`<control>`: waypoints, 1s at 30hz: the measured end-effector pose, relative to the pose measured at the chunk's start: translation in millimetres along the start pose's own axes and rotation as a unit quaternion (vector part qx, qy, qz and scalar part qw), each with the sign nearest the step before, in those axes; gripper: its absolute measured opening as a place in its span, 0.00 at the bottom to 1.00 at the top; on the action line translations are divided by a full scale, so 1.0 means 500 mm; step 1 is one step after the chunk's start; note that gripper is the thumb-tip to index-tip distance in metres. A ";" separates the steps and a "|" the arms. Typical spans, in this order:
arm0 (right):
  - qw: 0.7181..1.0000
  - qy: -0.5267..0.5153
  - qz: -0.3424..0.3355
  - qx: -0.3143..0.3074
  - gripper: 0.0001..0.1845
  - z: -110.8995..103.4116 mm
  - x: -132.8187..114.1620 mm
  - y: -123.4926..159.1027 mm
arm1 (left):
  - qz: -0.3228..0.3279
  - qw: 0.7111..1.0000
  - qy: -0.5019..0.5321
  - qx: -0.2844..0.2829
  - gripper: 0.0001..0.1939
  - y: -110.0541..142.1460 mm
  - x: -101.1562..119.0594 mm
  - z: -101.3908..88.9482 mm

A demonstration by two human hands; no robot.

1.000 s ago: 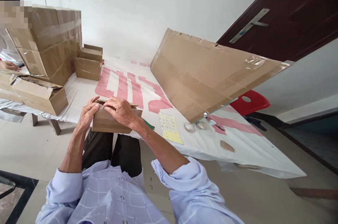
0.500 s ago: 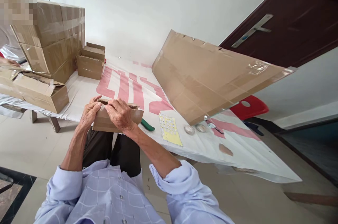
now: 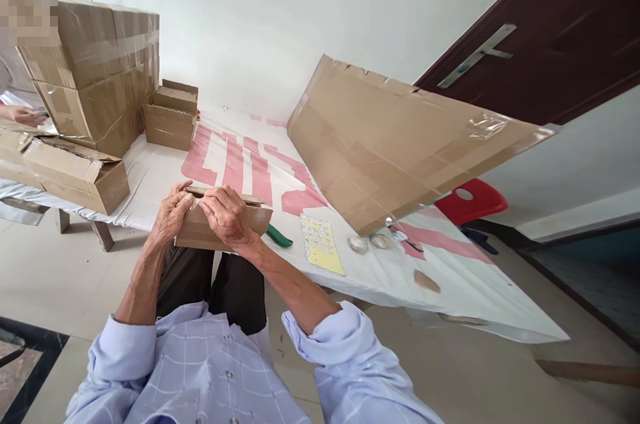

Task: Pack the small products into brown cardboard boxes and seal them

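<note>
A small cardboard box (image 3: pixel 200 235) is at the near edge of the cloth-covered table, in front of my legs. My left hand (image 3: pixel 173 214) is closed at the box's left upper corner, thumb on the near face and fingers behind. My right hand (image 3: pixel 225 216) lies over the top edge, with finger and thumb pinched near my left thumb. A small clear piece, which looks like tape, shows between the two hands at the rim. The box's top shows a dark gap behind my right hand. A green handle (image 3: pixel 279 236) lies just right of the box.
A yellow sheet with small pale pieces (image 3: pixel 324 247) and tape rolls (image 3: pixel 358 244) lie to the right. A large cardboard panel (image 3: pixel 400 144) leans behind them. Stacked cartons (image 3: pixel 90 71), small boxes (image 3: pixel 170 125) and a long box (image 3: pixel 75 167) stand left, near another person's hand (image 3: pixel 25 116).
Both my hands stay at the box corner, with only slight finger movement. The other person's hand at the left has lifted a little and shows more clearly.
</note>
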State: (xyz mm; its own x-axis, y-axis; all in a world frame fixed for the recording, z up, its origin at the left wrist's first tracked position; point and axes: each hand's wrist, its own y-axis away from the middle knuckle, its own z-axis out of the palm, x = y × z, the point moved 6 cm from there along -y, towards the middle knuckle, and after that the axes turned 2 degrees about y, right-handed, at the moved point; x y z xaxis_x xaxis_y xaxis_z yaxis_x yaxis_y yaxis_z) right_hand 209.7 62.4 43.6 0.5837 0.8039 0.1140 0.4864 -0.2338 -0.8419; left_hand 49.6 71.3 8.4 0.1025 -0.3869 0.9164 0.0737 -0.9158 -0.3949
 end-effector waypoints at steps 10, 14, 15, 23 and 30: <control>1.000 0.023 -0.010 -0.003 0.14 0.025 -0.015 0.019 | 0.015 1.000 -0.006 0.014 0.21 -0.004 -0.006 0.004; 0.999 -0.041 -0.013 -0.028 0.11 0.047 -0.048 0.047 | 0.013 0.999 -0.006 0.030 0.21 -0.006 -0.016 0.005; 0.997 -0.062 -0.017 -0.040 0.11 0.052 -0.062 0.055 | 0.010 0.999 -0.005 0.035 0.21 -0.006 -0.019 0.005; 0.964 -0.228 0.131 0.024 0.11 -0.029 -0.092 0.067 | -0.024 0.999 -0.002 0.047 0.22 -0.012 -0.017 -0.006; 0.867 -0.249 0.421 0.091 0.19 -0.164 0.154 0.175 | -0.020 0.998 -0.031 0.040 0.27 -0.032 0.025 -0.018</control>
State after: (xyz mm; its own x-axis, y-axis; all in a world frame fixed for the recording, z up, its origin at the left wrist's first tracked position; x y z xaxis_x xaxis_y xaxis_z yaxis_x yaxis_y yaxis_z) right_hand 350.6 59.1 21.9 0.3065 0.5367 -0.7862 -0.1134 -0.7994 -0.5900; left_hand 40.6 80.1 26.5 0.1588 -0.3398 0.9270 0.1585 -0.9180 -0.3636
